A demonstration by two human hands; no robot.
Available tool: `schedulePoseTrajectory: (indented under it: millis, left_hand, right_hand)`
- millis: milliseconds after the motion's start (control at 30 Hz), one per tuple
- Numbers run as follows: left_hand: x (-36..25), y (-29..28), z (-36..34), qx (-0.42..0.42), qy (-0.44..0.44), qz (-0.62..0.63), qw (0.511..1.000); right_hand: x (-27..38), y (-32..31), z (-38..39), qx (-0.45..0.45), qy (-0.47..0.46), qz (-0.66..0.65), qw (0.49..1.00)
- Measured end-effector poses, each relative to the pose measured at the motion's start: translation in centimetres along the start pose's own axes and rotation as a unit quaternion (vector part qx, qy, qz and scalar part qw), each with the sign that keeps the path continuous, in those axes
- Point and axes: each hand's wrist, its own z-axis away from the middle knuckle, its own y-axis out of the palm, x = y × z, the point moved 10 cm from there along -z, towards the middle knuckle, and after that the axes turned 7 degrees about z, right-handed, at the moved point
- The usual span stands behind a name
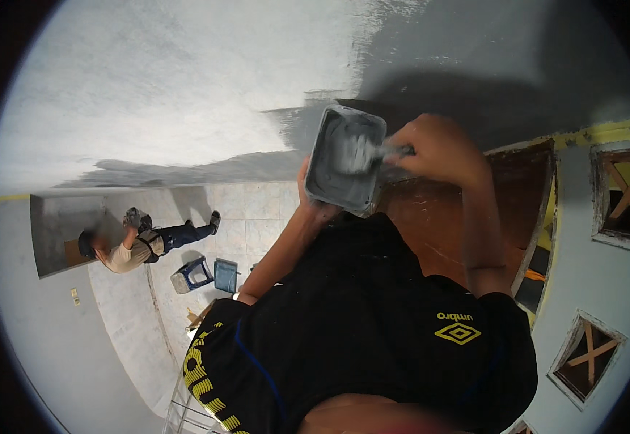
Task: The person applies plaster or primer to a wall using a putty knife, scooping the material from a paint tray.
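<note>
Black shirt fills six o'clock, and beyond it the left hand grips a grey paint tray at one o'clock, probably to catch drips from the brush whose handle the right hand pinches at two.

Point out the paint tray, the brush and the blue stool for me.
Paint tray [339, 192]: head view, on its near inner wall.
Brush [362, 154]: head view, on its motion-blurred, pale bristles.
Blue stool [181, 282]: head view, on its paler seat.

Grey tray, white-and-dark-grey wall, yellow-marked black shirt
</note>
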Motion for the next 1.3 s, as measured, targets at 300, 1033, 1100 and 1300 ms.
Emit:
schedulePoseTrajectory:
  millis: [300, 1033, 1100, 1300]
  left_hand:
    - [-0.3, 1.3, 0.4, -0.054, 0.057, -0.094, 0.992]
    - [-3.1, 0.3, 2.3, -0.032, 0.121, -0.003, 0.992]
    - [-3.1, 0.6, 2.4, -0.018, 0.126, -0.007, 0.992]
    - [-3.4, 0.2, 3.2, -0.032, 0.132, -0.032, 0.990]
  right_hand:
    - [-1.6, -1.5, 1.8, -0.019, -0.041, -0.021, 0.999]
    - [-2.2, -1.8, 4.4, -0.019, 0.019, -0.013, 1.000]
    - [-2.2, -1.8, 4.6, -0.019, 0.013, -0.017, 1.000]
    - [-1.8, -1.9, 5.2, -0.008, 0.019, -0.062, 0.998]
